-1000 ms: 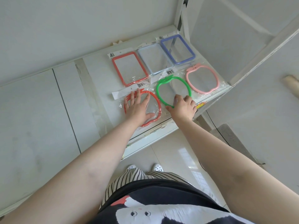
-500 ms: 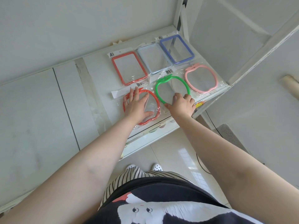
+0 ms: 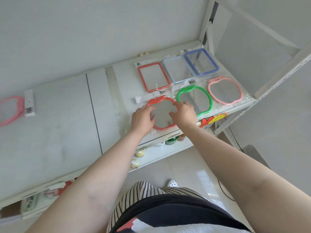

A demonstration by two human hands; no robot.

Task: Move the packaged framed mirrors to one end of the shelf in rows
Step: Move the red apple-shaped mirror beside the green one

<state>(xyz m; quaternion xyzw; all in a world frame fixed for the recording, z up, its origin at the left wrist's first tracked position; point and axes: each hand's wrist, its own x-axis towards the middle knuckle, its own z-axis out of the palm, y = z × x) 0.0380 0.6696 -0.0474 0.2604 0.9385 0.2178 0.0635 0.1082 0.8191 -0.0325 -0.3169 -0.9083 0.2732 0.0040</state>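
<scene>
Red-orange, apple-shaped plastic-framed mirror in a clear packet [image 3: 162, 115]: lies flat on the white shelf [image 3: 67, 118], right of centre in the frame, at the near edge. Left hand [image 3: 143, 117] rests on its left rim, right hand [image 3: 184, 113] on its right rim; both are spread and lightly curled, pressing on the packet, not closed around it. Stalk end points to the back wall, so the long axis runs front to back.

Front row, continuing to the right of the frame: green apple-shaped framed mirror [image 3: 195, 100], just beside the red one; pink apple-shaped framed mirror [image 3: 224, 90], at the shelf's right end.

Back row, left to right: red-orange rectangular framed mirror [image 3: 154, 76]; pale blue rectangular framed mirror [image 3: 178, 70]; dark blue rectangular framed mirror [image 3: 201, 62]. All packaged, edges close or touching.

Outstanding item: second pink apple-shaped framed mirror with a white barcode header [image 3: 10, 110], at the far left edge of the frame, well apart from the group, partly cut off.

Assessment: two rows of three look formed; the red mirror appears to be getting its final squaring-up against the green one. The remaining mirror lies far to the left of both hands, and the left hand is the nearer. Its long axis runs along the shelf, header toward the rows, so it would probably need turning.
</scene>
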